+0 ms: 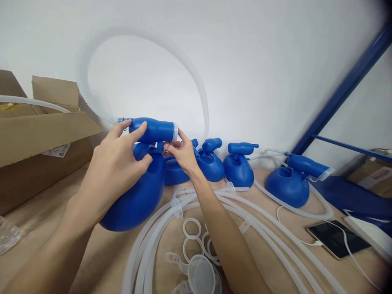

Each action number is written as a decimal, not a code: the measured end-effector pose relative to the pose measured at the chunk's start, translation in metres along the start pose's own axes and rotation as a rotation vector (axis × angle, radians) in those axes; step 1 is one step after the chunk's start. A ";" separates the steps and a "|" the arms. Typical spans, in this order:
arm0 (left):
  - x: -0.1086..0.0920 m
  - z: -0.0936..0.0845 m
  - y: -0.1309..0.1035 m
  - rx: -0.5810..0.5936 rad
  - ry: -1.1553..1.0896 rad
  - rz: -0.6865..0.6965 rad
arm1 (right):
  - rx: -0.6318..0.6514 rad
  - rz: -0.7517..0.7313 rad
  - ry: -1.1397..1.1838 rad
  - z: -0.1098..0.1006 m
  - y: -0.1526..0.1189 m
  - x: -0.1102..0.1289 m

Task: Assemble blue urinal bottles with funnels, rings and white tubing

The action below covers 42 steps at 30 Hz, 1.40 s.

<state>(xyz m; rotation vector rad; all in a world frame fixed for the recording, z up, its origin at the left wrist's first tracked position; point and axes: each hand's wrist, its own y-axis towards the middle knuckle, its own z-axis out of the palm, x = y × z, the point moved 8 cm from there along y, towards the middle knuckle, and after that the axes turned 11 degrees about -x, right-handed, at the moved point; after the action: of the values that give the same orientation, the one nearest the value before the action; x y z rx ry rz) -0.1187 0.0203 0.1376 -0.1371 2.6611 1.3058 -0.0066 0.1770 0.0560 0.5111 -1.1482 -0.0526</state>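
Observation:
My left hand point(119, 163) is wrapped around the upper part of a blue urinal bottle point(137, 200), thumb on its neck and fingers on its blue funnel-shaped mouthpiece point(159, 130). The bottle is tilted. A translucent cap point(175, 132) covers the mouthpiece's right end, and a translucent corrugated hose point(88, 96) loops up from its left end. Under the mouthpiece, the fingers of my right hand point(182, 153) are pinched together at the neck on a small clear plastic strap, mostly hidden by the fingers.
Several blue bottles point(239, 169) line the wall; the rightmost bottle point(288, 185) has a hose. Coiled hoses point(153, 228), clear rings point(192, 228) and caps point(201, 273) lie on the table. An open cardboard box point(45, 139) stands left; a phone point(337, 239) with cable lies right.

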 end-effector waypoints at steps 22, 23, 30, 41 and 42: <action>-0.001 -0.006 0.001 -0.039 0.057 -0.020 | 0.057 -0.060 -0.218 0.004 -0.004 0.017; 0.000 -0.007 0.001 -0.049 0.055 -0.016 | 0.071 -0.087 -0.262 0.001 -0.004 0.023; -0.005 -0.008 0.000 -0.043 0.028 0.018 | 0.007 -0.066 -0.217 -0.021 -0.005 0.045; 0.015 0.003 0.007 0.065 0.014 -0.123 | 0.004 -0.280 -0.242 -0.006 -0.013 0.066; 0.018 0.005 0.007 0.075 0.027 -0.138 | 0.036 -0.294 -0.250 -0.002 -0.016 0.068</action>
<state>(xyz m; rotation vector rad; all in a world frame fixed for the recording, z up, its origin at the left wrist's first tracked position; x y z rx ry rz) -0.1372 0.0283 0.1365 -0.3244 2.6653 1.1681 0.0276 0.1437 0.1072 0.7179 -1.3109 -0.3588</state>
